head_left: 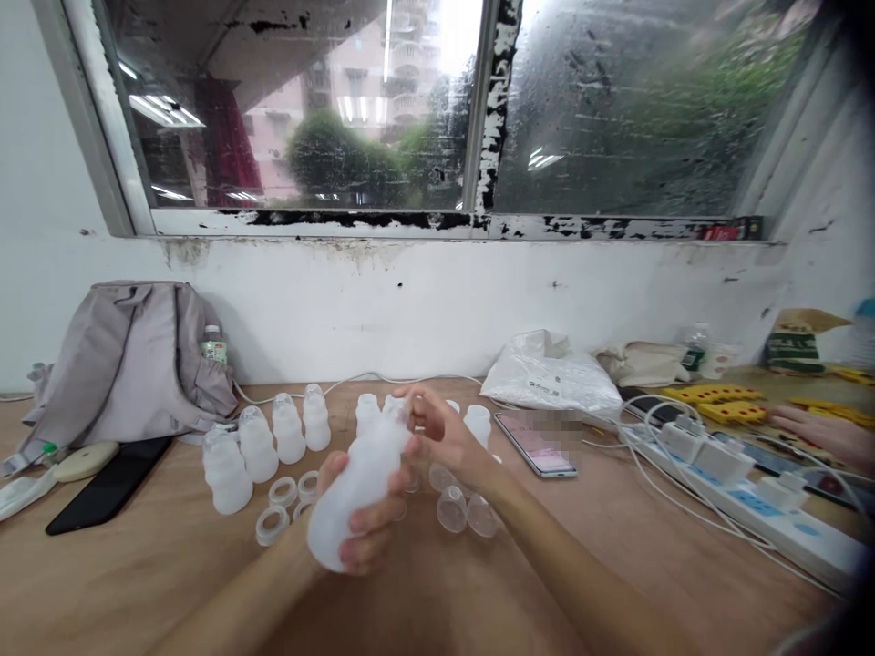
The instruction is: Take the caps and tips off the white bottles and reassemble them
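A frosted white baby bottle [355, 492] is tilted in front of me, its top toward the upper right. My left hand [375, 533] wraps around its body. My right hand [444, 433] has its fingers closed at the bottle's top, around a small clear part that is blurred and partly covered. To the left stand several capped baby bottles [258, 445]. Pale screw rings [272, 525] lie beside them, partly hidden by my left arm. Behind my hands are open bottles [367, 412] and another at the right [478, 425]. Clear domed caps [452, 510] lie under my right wrist.
A grey backpack [137, 355] and a black phone [109, 487] are at the left. Rightward are a lit phone [537, 445], a white plastic bag [550, 378] and a power strip [738, 497] with cables. Another person's hand [824, 433] is near yellow parts [725, 403].
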`<state>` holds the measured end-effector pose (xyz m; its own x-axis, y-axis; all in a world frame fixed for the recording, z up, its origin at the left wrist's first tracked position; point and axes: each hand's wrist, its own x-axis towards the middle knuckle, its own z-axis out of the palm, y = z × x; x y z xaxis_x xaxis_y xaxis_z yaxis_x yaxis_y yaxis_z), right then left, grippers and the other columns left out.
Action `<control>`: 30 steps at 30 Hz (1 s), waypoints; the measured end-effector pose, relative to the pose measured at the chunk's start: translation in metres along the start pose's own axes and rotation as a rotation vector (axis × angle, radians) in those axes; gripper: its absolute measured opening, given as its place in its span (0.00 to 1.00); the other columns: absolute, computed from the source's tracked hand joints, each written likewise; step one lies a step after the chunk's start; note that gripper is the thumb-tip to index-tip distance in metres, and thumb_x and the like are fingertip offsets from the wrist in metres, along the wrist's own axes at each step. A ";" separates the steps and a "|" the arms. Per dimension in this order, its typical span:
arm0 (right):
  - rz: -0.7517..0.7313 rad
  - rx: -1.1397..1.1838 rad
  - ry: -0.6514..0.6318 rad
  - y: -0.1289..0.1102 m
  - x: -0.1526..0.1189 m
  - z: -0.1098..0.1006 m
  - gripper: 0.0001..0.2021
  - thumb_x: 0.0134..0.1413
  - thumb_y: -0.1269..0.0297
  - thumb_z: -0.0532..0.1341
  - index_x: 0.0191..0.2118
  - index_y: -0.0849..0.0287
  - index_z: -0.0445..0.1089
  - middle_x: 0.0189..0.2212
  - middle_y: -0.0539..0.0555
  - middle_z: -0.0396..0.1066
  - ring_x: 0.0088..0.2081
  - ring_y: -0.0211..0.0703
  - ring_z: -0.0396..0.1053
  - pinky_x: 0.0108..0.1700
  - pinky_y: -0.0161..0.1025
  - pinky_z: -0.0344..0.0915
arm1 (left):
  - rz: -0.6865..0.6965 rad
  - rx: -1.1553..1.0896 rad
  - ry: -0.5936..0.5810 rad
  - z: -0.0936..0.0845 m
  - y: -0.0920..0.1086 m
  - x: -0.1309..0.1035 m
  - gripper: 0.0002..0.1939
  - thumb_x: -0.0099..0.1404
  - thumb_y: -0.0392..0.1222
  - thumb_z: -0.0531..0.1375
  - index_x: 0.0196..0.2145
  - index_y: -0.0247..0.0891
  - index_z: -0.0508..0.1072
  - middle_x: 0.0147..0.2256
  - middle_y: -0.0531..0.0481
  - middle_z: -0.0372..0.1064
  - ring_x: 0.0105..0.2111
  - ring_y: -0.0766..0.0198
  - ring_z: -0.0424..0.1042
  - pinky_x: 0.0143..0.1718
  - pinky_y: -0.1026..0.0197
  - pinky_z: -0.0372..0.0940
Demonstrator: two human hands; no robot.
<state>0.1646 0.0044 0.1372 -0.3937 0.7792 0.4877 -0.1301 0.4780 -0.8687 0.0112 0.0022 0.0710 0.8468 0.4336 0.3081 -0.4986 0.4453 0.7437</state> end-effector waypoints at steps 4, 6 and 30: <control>0.036 -0.083 0.145 0.005 0.009 -0.018 0.14 0.46 0.54 0.60 0.36 0.57 0.62 0.22 0.45 0.57 0.21 0.31 0.55 0.22 0.30 0.53 | -0.063 -0.186 -0.225 0.012 0.019 0.004 0.21 0.52 0.54 0.54 0.37 0.36 0.64 0.17 0.57 0.57 0.10 0.71 0.58 0.10 0.69 0.56; 0.045 -0.022 0.144 0.001 0.008 -0.019 0.13 0.49 0.53 0.56 0.31 0.59 0.62 0.19 0.45 0.56 0.18 0.30 0.52 0.19 0.30 0.50 | -0.108 -0.163 -0.202 0.011 0.019 0.004 0.21 0.53 0.52 0.54 0.39 0.34 0.63 0.19 0.55 0.60 0.14 0.68 0.63 0.14 0.67 0.60; 0.049 -0.482 0.245 -0.021 0.005 -0.030 0.10 0.48 0.61 0.57 0.34 0.60 0.72 0.29 0.52 0.66 0.22 0.32 0.61 0.25 0.34 0.60 | 0.064 1.423 0.707 0.028 0.089 -0.011 0.28 0.53 0.47 0.59 0.50 0.42 0.57 0.44 0.47 0.63 0.42 0.59 0.65 0.45 0.55 0.59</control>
<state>0.1928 0.0109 0.1608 -0.1577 0.8495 0.5035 0.3380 0.5255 -0.7808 -0.0376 0.0150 0.1504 0.3767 0.8637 0.3348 0.3876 -0.4752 0.7899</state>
